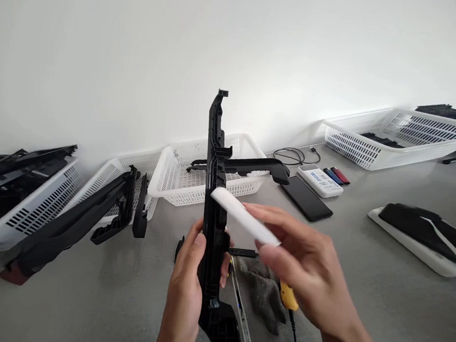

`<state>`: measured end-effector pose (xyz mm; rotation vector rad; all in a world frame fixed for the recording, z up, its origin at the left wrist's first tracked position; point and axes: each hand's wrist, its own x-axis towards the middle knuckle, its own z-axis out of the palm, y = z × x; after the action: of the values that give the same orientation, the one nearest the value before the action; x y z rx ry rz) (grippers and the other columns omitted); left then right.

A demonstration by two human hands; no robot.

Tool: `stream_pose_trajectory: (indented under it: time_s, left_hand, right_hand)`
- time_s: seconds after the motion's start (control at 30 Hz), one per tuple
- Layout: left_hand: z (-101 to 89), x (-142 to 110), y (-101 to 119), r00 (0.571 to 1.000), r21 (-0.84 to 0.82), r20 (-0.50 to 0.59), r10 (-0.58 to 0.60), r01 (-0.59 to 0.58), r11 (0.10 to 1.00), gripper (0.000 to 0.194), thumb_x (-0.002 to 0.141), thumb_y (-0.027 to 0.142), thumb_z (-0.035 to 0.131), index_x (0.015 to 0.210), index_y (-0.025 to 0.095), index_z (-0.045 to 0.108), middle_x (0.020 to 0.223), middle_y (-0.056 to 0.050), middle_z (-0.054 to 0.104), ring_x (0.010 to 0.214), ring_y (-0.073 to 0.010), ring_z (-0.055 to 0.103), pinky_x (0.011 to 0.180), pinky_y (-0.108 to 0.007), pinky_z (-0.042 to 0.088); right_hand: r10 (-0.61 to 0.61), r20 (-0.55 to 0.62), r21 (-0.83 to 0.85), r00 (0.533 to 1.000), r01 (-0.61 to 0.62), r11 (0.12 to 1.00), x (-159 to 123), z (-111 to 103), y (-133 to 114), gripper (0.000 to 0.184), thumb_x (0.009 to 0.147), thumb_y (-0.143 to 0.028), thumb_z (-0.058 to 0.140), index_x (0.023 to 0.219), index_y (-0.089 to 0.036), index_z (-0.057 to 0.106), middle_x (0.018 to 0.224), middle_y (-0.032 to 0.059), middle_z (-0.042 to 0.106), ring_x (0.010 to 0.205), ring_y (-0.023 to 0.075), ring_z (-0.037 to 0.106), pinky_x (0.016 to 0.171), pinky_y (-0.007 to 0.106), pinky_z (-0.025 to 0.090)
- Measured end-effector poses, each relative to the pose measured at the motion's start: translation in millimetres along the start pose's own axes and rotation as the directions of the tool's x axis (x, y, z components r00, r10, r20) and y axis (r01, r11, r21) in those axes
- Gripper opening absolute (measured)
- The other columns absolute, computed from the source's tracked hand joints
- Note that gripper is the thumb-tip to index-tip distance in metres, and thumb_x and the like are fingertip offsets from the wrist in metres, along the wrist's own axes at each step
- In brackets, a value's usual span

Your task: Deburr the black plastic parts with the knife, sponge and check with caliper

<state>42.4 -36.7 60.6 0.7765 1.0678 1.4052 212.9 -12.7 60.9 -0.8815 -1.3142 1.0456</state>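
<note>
My left hand [188, 287] is wrapped round a long black plastic molded part [210, 217], held almost upright with its ribbed side showing. The part has small clips along it and a wide curved foot at the bottom. Between the thumb and fingers of my right hand [304, 257] is a white elongated strip [244, 215], its material unclear. The strip's far end overlaps the middle of the black part; whether they touch, I cannot tell. Below my hands lie a grey cloth [261, 291] and a yellow-handled tool [289, 296] with a black cord.
White baskets [186, 194] with black parts stand along the wall; another basket [361, 151] is at back right. Long black parts [76, 211] lean at left. A black phone [307, 199], a white device [321, 181] and a black-and-white piece [417, 246] lie on the grey table.
</note>
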Motion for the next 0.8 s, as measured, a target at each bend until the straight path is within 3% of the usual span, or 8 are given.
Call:
stream_pose_trajectory:
  time_s: [0.07, 0.17, 0.27, 0.4, 0.53, 0.67, 0.8]
  left_hand:
    - [-1.7, -0.2, 0.8, 0.998, -0.024, 0.064, 0.005, -0.004, 1.0, 0.036, 0.1, 0.052, 0.069, 0.114, 0.02, 0.074, 0.094, -0.007, 0.073, 0.061, -0.0133, 0.056, 0.052, -0.024, 0.044]
    - [-3.7, -1.1, 1.3, 0.99, -0.021, 0.14, -0.008, 0.011, 1.0, 0.036, 0.101, 0.052, 0.067, 0.114, 0.02, 0.074, 0.093, -0.007, 0.072, 0.062, -0.014, 0.056, 0.053, -0.025, 0.044]
    - [-5.7, -2.9, 1.8, 0.982, 0.034, 0.182, -0.052, 0.046, 0.998, 0.038, 0.101, 0.055, 0.067, 0.113, 0.019, 0.074, 0.088, -0.007, 0.071, 0.063, -0.0159, 0.056, 0.055, -0.027, 0.045]
    - [-9.1, -5.6, 2.3, 0.979, 0.11, 0.17, -0.109, 0.091, 0.99, 0.042, 0.099, 0.057, 0.068, 0.116, 0.019, 0.075, 0.092, -0.009, 0.073, 0.067, -0.017, 0.057, 0.06, -0.028, 0.046]
    - [-10.3, -5.7, 1.1, 0.977, 0.149, 0.168, -0.132, 0.107, 0.983, 0.037, 0.099, 0.054, 0.068, 0.105, 0.018, 0.076, 0.088, -0.007, 0.07, 0.07, -0.0187, 0.059, 0.065, -0.03, 0.048]
    - [-13.0, -4.0, -0.1, 0.947, 0.145, 0.259, -0.191, 0.157, 0.977, 0.037, 0.101, 0.049, 0.062, 0.124, 0.021, 0.072, 0.091, -0.007, 0.07, 0.065, -0.0171, 0.055, 0.064, -0.031, 0.046]
    - [-19.3, -2.7, -0.8, 0.927, 0.163, 0.3, -0.226, 0.184, 0.969, 0.038, 0.101, 0.046, 0.06, 0.128, 0.021, 0.069, 0.091, -0.007, 0.07, 0.065, -0.0169, 0.055, 0.064, -0.031, 0.046]
  right_hand:
    - [0.082, -0.097, 0.055, 0.992, -0.077, 0.996, 0.6, -0.5, 4.1, 0.036, 0.101, -0.052, 0.067, 0.101, -0.02, 0.083, 0.061, 0.001, 0.064, 0.049, 0.014, 0.051, 0.044, 0.025, 0.038]
    - [0.221, -0.047, 0.072, 0.974, -0.218, 0.973, 4.4, -2.2, 9.7, 0.048, 0.1, -0.062, 0.064, 0.086, -0.018, 0.077, 0.052, -0.0017, 0.055, 0.041, 0.0102, 0.036, 0.041, 0.025, 0.028]
    - [0.283, 0.058, 0.047, 0.958, -0.285, 0.957, 8.3, -4.1, 11.4, 0.048, 0.096, -0.065, 0.068, 0.084, -0.019, 0.074, 0.053, -0.0025, 0.053, 0.045, 0.0107, 0.037, 0.043, 0.023, 0.028]
    - [0.179, -0.167, 0.009, 0.97, -0.18, 0.984, 10.2, -7.0, 8.5, 0.045, 0.094, -0.061, 0.075, 0.077, -0.02, 0.068, 0.057, -0.004, 0.048, 0.052, 0.0111, 0.039, 0.047, 0.022, 0.03]
    - [0.179, -0.11, 0.018, 0.978, -0.178, 0.984, 9.3, -6.3, 7.5, 0.045, 0.092, -0.061, 0.078, 0.077, -0.02, 0.069, 0.061, -0.0023, 0.052, 0.054, 0.0116, 0.041, 0.048, 0.024, 0.033]
    - [0.145, -0.373, 0.116, 0.916, -0.109, 0.987, 8.7, -6.3, 13.6, 0.042, 0.096, -0.06, 0.076, 0.08, -0.022, 0.067, 0.059, -0.004, 0.05, 0.054, 0.0124, 0.043, 0.049, 0.024, 0.038]
    - [0.22, -0.279, 0.14, 0.935, -0.188, 0.972, 9.5, -10.8, 18.6, 0.046, 0.095, -0.059, 0.079, 0.074, -0.021, 0.064, 0.057, -0.0041, 0.049, 0.051, 0.0113, 0.042, 0.046, 0.024, 0.035]
